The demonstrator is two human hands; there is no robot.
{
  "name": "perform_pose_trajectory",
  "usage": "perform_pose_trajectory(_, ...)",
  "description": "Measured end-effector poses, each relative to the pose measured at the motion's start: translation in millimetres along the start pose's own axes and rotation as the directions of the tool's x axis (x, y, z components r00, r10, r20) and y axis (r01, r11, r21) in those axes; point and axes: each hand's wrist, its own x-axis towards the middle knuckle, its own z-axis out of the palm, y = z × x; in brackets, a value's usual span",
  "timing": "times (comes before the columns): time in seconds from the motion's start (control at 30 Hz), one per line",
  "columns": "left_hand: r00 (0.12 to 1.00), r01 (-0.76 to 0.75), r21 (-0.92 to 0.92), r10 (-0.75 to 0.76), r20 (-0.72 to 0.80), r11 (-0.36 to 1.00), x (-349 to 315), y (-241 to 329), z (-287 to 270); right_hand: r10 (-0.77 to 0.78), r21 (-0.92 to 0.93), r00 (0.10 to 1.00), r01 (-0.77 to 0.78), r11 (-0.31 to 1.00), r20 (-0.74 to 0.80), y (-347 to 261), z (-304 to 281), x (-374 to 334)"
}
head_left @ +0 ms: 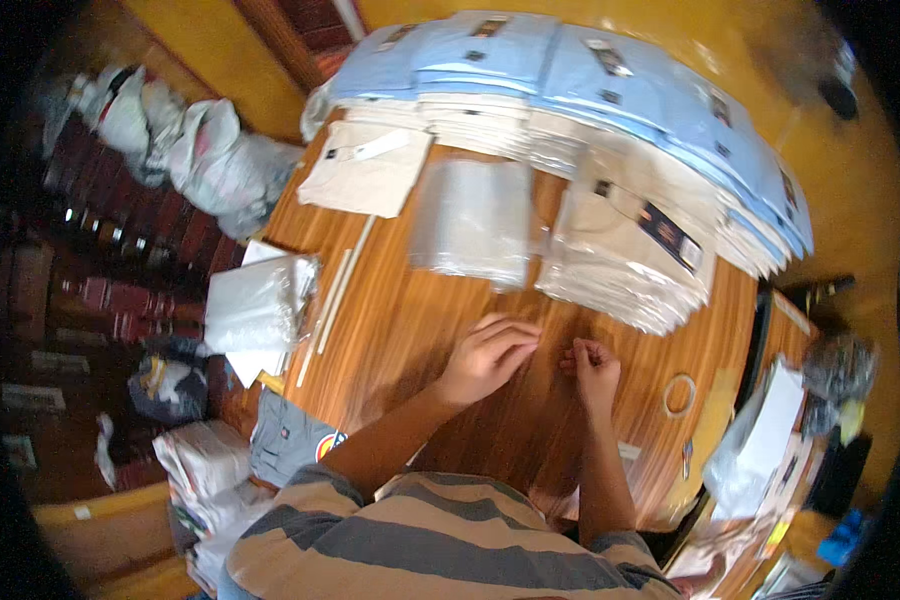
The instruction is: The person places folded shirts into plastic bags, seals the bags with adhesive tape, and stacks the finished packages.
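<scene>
My left hand (492, 360) hovers over the middle of the wooden table (390, 350), its fingers bent and pressed together toward the right. Close by, my right hand (594, 372) has its fingers curled into a pinch. Anything between the fingers of either hand is too small or blurred to make out. Just beyond the hands lies a pile of clear plastic bags (480, 215). Right of it stands a stack of beige folded shirts in clear plastic (635, 235), a dark tag on the top one. A beige folded shirt (365, 165) lies unwrapped at the far left.
Stacks of bagged light-blue shirts (610, 75) line the table's far edge. Thin pale strips (340, 290) lie at the left, near more clear bags (255, 305). A tape roll (680, 396) and scissors (687, 458) rest at the right. Stuffed plastic sacks (215, 160) stand beyond the left edge.
</scene>
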Motion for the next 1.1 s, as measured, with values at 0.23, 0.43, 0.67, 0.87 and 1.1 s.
perform_pose_trajectory(0.23,0.586,0.472,-0.584,-0.73,-0.352,0.66,-84,-110,-71,-0.102,0.276,0.891,-0.027,0.961,0.443,-113,222,48)
perform_pose_trajectory(0.43,0.445,0.373,-0.911,-0.896,0.009,0.176,-21,-165,-134,0.031,-0.039,0.929,-0.018,0.999,0.37,-99,359,172)
perform_pose_trajectory(0.67,0.756,0.308,-0.948,-0.625,0.192,0.082,-12,-226,-149,0.124,-0.225,0.967,-0.073,0.972,0.223,-113,405,188)
perform_pose_trajectory(0.87,0.751,0.225,-0.954,-0.588,0.299,-0.197,13,-246,-126,0.19,-0.09,0.941,-0.171,0.981,0.281,-117,413,198)
perform_pose_trajectory(1.1,0.847,-0.216,-0.811,-0.518,0.121,-0.544,29,-273,-110,0.25,-0.112,0.96,-0.237,0.965,0.124,-147,429,158)
